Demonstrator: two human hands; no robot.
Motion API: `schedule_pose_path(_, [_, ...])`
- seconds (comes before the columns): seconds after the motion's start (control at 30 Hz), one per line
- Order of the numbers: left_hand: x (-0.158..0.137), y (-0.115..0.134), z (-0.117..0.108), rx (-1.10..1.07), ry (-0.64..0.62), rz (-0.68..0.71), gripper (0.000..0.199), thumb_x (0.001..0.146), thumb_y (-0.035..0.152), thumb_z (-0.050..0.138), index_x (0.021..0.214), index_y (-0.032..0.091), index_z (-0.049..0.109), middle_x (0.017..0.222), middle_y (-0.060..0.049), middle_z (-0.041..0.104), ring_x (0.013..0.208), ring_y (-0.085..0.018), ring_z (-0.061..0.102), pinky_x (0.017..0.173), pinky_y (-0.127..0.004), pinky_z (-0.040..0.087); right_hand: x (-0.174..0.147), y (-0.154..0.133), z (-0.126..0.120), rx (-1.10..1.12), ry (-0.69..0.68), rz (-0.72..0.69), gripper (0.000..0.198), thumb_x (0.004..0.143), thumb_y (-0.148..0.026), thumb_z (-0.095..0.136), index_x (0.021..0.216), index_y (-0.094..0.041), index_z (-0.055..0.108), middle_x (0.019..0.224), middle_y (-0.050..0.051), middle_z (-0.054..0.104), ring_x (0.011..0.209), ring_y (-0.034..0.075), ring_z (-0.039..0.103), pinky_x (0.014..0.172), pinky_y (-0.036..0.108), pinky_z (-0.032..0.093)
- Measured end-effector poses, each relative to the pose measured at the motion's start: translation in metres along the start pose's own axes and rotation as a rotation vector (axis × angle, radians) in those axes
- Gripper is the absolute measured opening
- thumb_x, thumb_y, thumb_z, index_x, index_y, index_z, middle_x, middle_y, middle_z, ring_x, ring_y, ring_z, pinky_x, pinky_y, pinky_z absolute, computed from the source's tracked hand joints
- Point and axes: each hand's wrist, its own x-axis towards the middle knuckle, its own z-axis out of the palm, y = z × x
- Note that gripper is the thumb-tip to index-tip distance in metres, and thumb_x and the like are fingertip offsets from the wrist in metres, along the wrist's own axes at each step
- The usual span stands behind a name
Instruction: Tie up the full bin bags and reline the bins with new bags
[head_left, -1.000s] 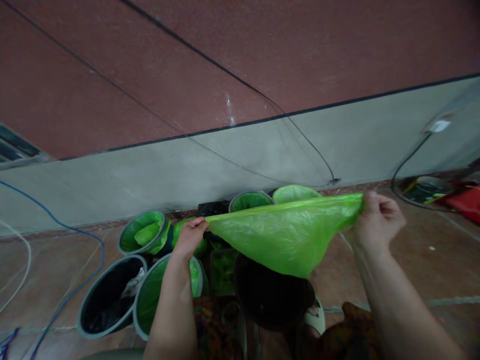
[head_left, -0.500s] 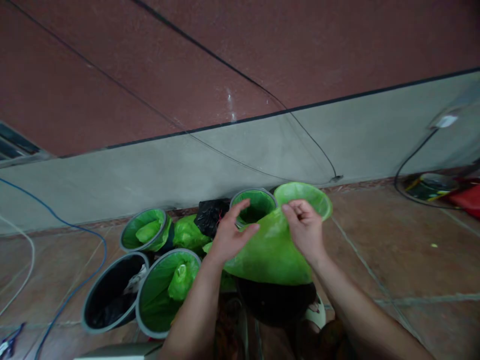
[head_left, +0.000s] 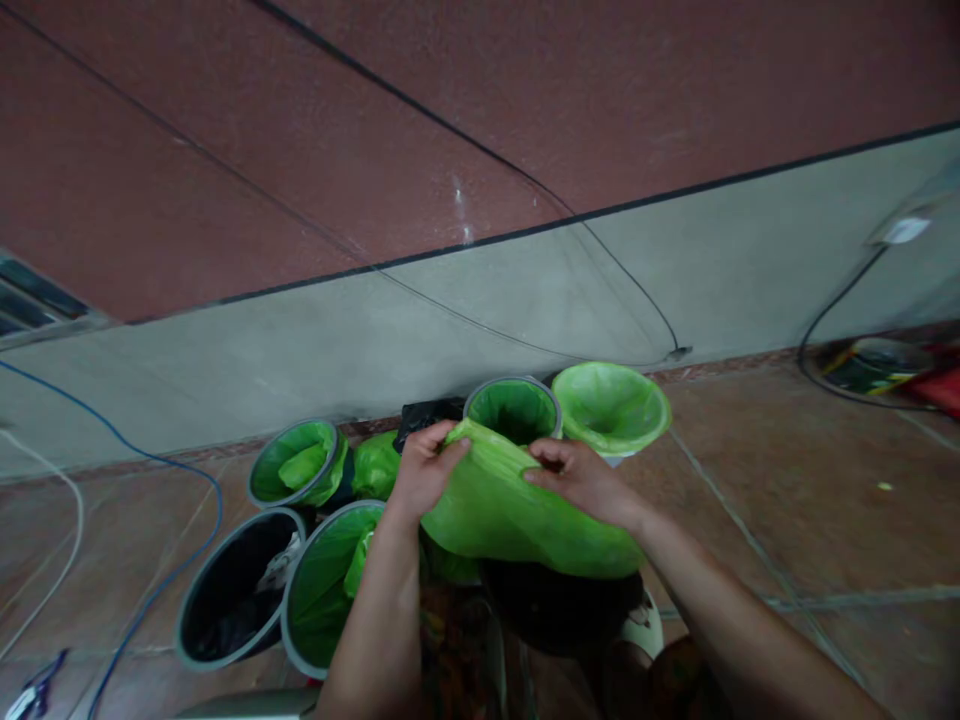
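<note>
A green plastic bag (head_left: 517, 510) hangs stretched between my two hands, its gathered top edge facing away from me. My left hand (head_left: 424, 470) pinches one corner of that edge between thumb and fingers. Further right, my right hand (head_left: 581, 480) is closed on the same edge. Below the bag stands a dark bin (head_left: 562, 615) between my feet, its upper part covered by the bag. Just beyond the hands are a bin lined in green (head_left: 514, 405) and another bin with a pale green liner (head_left: 611, 405) folded over its rim.
To the left stand a black bin (head_left: 240, 590), a large green-lined bin (head_left: 322, 590) and a smaller lined bin (head_left: 292, 465). A black bag (head_left: 427, 415) lies by the wall. A blue hose (head_left: 217, 490) crosses the floor; a cable (head_left: 814, 330) hangs at right.
My left hand has moved left and closed on the bag's edge; before, it was spread open. My right hand has come down and left, still gripping the bag, which now lies lower.
</note>
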Motion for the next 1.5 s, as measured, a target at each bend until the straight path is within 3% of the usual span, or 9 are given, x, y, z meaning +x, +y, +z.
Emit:
schedule_pose_path(0.2, [0.006, -0.011, -0.023, 0.040, 0.329, 0.017, 0.024, 0.077, 0.037, 0.059, 0.088, 0.017, 0.065, 0.078, -0.002, 0.069, 0.068, -0.016, 0.063, 0.065, -0.028, 0.052, 0.001, 0.004, 0.001, -0.168, 0.103, -0.036, 0.015, 0.084, -0.034, 0.060, 0.079, -0.020, 0.063, 0.069, -0.004, 0.062, 0.065, 0.012, 0.054, 0.060, 0.025, 0.041])
schedule_pose_path(0.37, [-0.003, -0.002, -0.008, 0.490, 0.738, 0.425, 0.047, 0.074, 0.018, 0.057, 0.120, 0.016, 0.061, 0.130, -0.013, 0.060, 0.125, -0.026, 0.053, 0.101, -0.038, 0.047, 0.003, -0.004, 0.012, -0.345, 0.393, -0.129, 0.010, 0.087, -0.027, 0.056, 0.079, -0.022, 0.060, 0.072, -0.001, 0.062, 0.064, 0.014, 0.057, 0.063, 0.027, 0.043])
schedule_pose_path(0.4, [-0.008, 0.002, 0.000, 0.542, 0.721, 0.505, 0.053, 0.074, 0.016, 0.056, 0.126, 0.017, 0.058, 0.136, -0.013, 0.056, 0.129, -0.027, 0.050, 0.102, -0.039, 0.046, 0.003, -0.005, 0.014, -0.388, 0.438, -0.159, 0.009, 0.087, -0.025, 0.055, 0.080, -0.022, 0.060, 0.075, 0.000, 0.063, 0.067, 0.014, 0.058, 0.065, 0.027, 0.044])
schedule_pose_path(0.47, [-0.018, 0.007, 0.020, 0.590, 0.492, 0.579, 0.060, 0.075, 0.012, 0.054, 0.135, 0.020, 0.052, 0.140, -0.012, 0.053, 0.125, -0.025, 0.053, 0.096, -0.036, 0.050, 0.003, -0.005, 0.017, -0.452, 0.467, -0.232, 0.010, 0.088, -0.022, 0.053, 0.084, -0.022, 0.061, 0.082, 0.002, 0.064, 0.073, 0.016, 0.060, 0.070, 0.028, 0.046])
schedule_pose_path(0.57, [-0.024, 0.007, 0.047, 0.599, 0.028, 0.526, 0.069, 0.076, 0.006, 0.049, 0.142, 0.025, 0.046, 0.142, -0.008, 0.054, 0.118, -0.020, 0.059, 0.089, -0.031, 0.054, 0.002, -0.003, 0.021, -0.506, 0.419, -0.312, 0.014, 0.092, -0.021, 0.050, 0.088, -0.022, 0.063, 0.085, 0.004, 0.064, 0.079, 0.017, 0.062, 0.073, 0.030, 0.048])
schedule_pose_path(0.63, [-0.021, 0.002, 0.056, 0.589, -0.109, 0.454, 0.067, 0.078, 0.005, 0.047, 0.142, 0.024, 0.046, 0.135, -0.007, 0.061, 0.113, -0.019, 0.062, 0.089, -0.030, 0.055, 0.002, -0.003, 0.023, -0.509, 0.370, -0.329, 0.015, 0.093, -0.023, 0.049, 0.091, -0.023, 0.064, 0.086, 0.005, 0.065, 0.082, 0.018, 0.062, 0.075, 0.030, 0.048])
schedule_pose_path(0.83, [-0.005, -0.007, 0.043, 0.543, -0.002, 0.357, 0.041, 0.079, 0.006, 0.050, 0.113, 0.020, 0.066, 0.102, -0.004, 0.072, 0.091, -0.016, 0.067, 0.082, -0.028, 0.055, -0.001, 0.001, 0.019, -0.382, 0.260, -0.156, 0.021, 0.089, -0.032, 0.061, 0.107, -0.023, 0.064, 0.092, 0.002, 0.069, 0.060, 0.012, 0.056, 0.062, 0.028, 0.047])
schedule_pose_path(1.27, [-0.002, -0.004, 0.016, 0.498, 0.143, 0.373, 0.012, 0.082, 0.019, 0.063, 0.090, 0.020, 0.073, 0.091, -0.004, 0.065, 0.081, -0.014, 0.064, 0.077, -0.026, 0.053, -0.011, 0.009, 0.011, -0.578, 0.119, -0.022, 0.012, 0.082, -0.035, 0.064, 0.078, -0.023, 0.064, 0.069, -0.002, 0.063, 0.062, 0.015, 0.056, 0.057, 0.027, 0.035])
schedule_pose_path(1.5, [0.001, -0.004, 0.007, 0.548, 0.216, 0.386, 0.013, 0.086, 0.018, 0.058, 0.080, 0.020, 0.069, 0.084, -0.002, 0.064, 0.081, -0.013, 0.062, 0.079, -0.025, 0.051, -0.010, 0.020, 0.001, -0.622, 0.283, 0.043, 0.009, 0.081, -0.027, 0.062, 0.074, -0.022, 0.067, 0.067, 0.000, 0.066, 0.064, 0.018, 0.061, 0.059, 0.028, 0.039])
